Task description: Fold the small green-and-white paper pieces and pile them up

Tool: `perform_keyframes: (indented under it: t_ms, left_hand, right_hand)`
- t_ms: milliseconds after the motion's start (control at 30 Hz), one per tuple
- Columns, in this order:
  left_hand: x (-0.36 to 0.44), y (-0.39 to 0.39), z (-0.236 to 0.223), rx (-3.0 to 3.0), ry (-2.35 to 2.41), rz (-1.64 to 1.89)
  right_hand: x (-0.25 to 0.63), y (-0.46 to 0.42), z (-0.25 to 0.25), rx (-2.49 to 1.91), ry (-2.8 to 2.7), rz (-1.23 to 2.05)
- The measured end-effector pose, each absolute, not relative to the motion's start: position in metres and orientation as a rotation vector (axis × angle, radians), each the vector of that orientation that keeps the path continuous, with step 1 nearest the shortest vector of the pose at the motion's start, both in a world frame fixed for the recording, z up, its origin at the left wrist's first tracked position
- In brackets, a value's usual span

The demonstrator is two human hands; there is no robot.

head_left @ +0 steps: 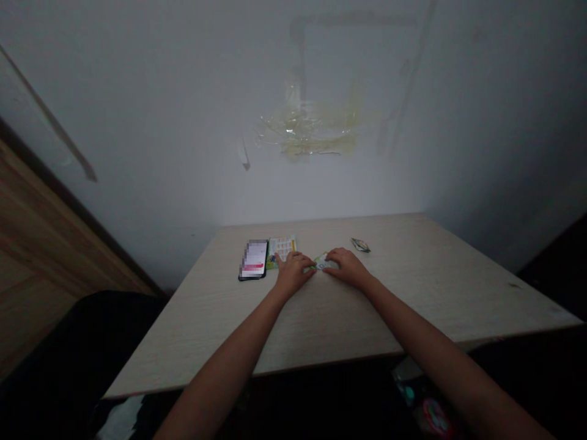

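Both hands meet over the middle of the table around a small green-and-white printed paper (321,263). My left hand (293,273) pinches its left edge, fingertips pressed together. On the opposite side, my right hand (348,267) grips it between thumb and fingers. The fingers cover part of the paper, and its print is too small to read. Just behind my left hand lies a printed leaflet (282,245), partly hidden by that hand. A phone (255,259) with a lit screen lies against the leaflet's left side.
A small folded paper piece (360,245) lies beyond my right hand. The pale wooden table (220,330) reaches back to a wall (183,122) with old tape (321,143) stuck on it. Dark, unclear items lie below the table's front edge.
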State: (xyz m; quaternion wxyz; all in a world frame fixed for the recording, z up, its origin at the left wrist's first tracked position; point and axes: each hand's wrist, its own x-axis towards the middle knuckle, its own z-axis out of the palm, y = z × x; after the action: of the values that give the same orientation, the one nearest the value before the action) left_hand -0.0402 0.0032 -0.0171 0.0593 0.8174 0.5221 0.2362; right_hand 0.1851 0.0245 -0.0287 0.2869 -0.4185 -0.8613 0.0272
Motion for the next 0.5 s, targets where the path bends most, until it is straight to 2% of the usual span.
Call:
perform_keyframes:
  t_ms: [267,500]
  left_hand:
    - [-0.0401,0.0007,-0.0134,2.503,1.564,0.737]
    - [-0.0408,-0.0035,-0.0078,2.555,1.570,0.783]
  right_hand:
    - [0.1801,0.0210,-0.0266,-1.107,-2.335,0.043]
    - [0.1831,0.0198,-0.0223,-1.346,-2.247,-0.074]
